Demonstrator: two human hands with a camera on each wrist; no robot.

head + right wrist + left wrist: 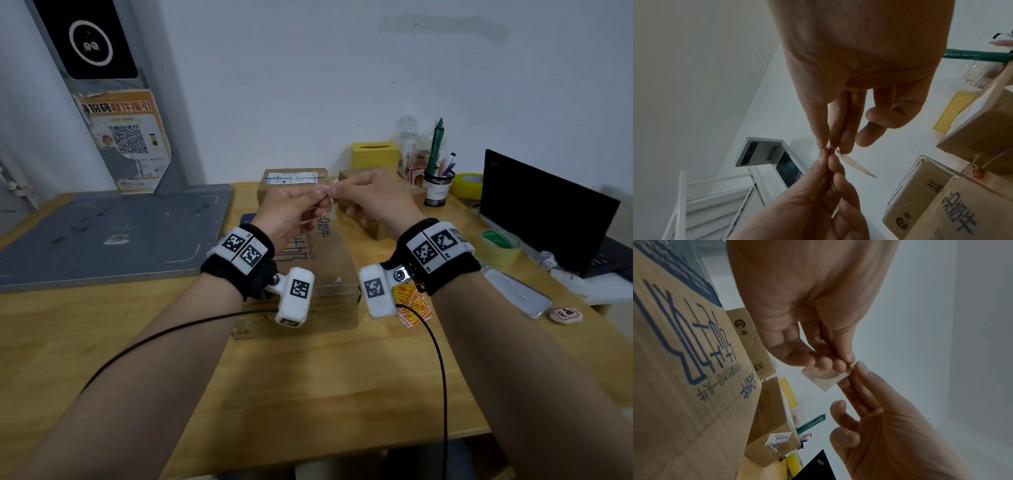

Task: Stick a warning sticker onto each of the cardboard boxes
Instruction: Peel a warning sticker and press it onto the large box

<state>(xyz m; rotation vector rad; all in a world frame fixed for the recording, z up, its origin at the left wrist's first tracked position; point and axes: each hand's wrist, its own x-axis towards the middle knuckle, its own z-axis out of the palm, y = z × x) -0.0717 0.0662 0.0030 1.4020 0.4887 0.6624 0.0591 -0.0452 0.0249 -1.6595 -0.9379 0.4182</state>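
Observation:
Above the boxes both my hands are raised and meet on one small warning sticker (824,378), seen from its pale back. My left hand (845,362) pinches the sticker between thumb and fingers. My right hand (833,147) pinches its corner with thumb and forefinger, the other fingers loosely curled. In the head view the left hand (320,193) and right hand (337,188) touch fingertip to fingertip. Below them lies a long cardboard box (322,267) with blue print. A box with a shipping label (294,181) and a smaller box (376,222) stand behind. A pile of red-yellow stickers (412,306) lies by the right wrist.
On the wooden table (308,377) a grey scale platform (102,233) sits at left. At right are a black laptop (541,209), tape rolls (500,246), a pen cup (438,188), a yellow tissue box (375,156) and a phone (517,291).

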